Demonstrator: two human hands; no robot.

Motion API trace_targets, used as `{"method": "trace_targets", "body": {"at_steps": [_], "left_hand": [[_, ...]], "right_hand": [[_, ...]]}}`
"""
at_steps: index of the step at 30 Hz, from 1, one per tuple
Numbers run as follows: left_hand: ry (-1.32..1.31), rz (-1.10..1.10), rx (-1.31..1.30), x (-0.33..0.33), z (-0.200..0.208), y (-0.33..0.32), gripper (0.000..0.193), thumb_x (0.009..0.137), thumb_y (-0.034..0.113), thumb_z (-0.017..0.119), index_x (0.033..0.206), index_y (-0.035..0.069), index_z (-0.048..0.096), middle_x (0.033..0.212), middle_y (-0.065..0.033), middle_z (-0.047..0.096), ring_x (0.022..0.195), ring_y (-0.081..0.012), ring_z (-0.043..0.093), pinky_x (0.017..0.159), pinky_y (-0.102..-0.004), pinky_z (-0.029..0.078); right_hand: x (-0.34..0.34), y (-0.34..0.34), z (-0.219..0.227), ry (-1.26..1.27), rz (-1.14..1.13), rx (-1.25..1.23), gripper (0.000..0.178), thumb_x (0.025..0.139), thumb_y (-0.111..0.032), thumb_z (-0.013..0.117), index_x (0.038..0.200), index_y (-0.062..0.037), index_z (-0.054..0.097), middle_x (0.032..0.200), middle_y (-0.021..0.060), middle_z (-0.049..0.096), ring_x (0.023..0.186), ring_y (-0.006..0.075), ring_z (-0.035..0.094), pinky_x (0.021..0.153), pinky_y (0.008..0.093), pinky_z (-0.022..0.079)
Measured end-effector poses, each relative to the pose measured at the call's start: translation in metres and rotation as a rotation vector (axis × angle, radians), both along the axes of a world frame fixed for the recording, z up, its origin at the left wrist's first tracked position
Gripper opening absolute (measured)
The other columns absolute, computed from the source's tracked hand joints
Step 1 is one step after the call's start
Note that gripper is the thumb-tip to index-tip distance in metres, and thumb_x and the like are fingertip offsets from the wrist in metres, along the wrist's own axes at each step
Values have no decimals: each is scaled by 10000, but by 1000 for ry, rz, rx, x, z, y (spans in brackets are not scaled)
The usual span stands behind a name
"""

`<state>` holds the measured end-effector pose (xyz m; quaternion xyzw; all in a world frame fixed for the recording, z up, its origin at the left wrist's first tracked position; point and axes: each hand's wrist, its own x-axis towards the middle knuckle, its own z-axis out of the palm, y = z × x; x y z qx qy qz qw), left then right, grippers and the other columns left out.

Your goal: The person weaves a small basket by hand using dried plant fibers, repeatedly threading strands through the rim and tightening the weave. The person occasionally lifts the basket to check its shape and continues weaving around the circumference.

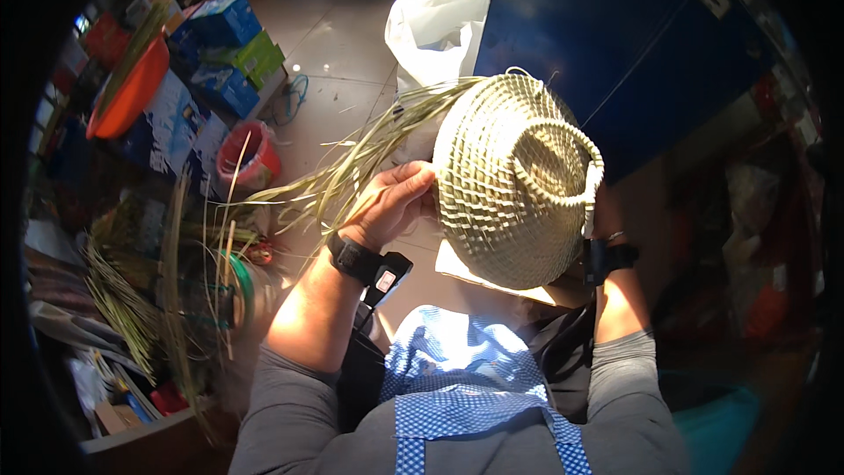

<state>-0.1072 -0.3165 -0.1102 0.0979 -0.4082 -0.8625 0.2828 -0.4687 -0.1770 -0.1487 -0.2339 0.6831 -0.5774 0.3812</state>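
Observation:
In front of me a pale woven straw basket (483, 185) is tilted on its side, with a thick looped handle or ring (558, 200) facing right. Long loose grass strands (356, 167) trail leftward from its far left edge. My left hand (391, 202) is closed, thumb and forefinger pinched at the basket's left edge. Whether a strand lies between those fingertips is hard to see. Behind the basket's right side is my right hand (608, 215), in shadow and mostly covered, its fingers hidden. Both wrists wear black bands.
Grass bundles (119, 299) lie at the left, near a lined red bin (249, 157). An orange basin (132, 92) and stacked boxes (224, 22) stand far left. A white bag (438, 26) sits beyond the basket, beside a large dark blue surface (633, 26).

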Motion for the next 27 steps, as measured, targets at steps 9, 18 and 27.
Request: {"method": "trace_targets", "body": {"at_steps": [9,18,27], "left_hand": [[84,-67,49,-2,11,6,344,1003,236,588,1254,1,573,1176,-81,648,1047,-161,634,918,-315,515],[120,-17,133,4,10,19,446,949,141,630,1353,-17,526,1231,-115,647,1113,-182,624,994,-329,485],[44,-55,308,11,6,22,434,932,189,651,1308,-14,571,1228,-112,664,1124,-187,631,995,-334,480]], "right_hand": [[2,-3,-9,-463,-23,-120,693,1030,-599,349,1323,-2,549,1215,127,660,1021,258,642,896,397,529],[3,-3,10,-178,5,-2,828,958,-730,353,1292,-10,589,1149,144,692,1013,256,679,892,391,548],[6,2,5,-56,-35,-127,838,953,-744,340,1274,-18,609,1157,119,696,1017,235,674,877,374,540]]}}
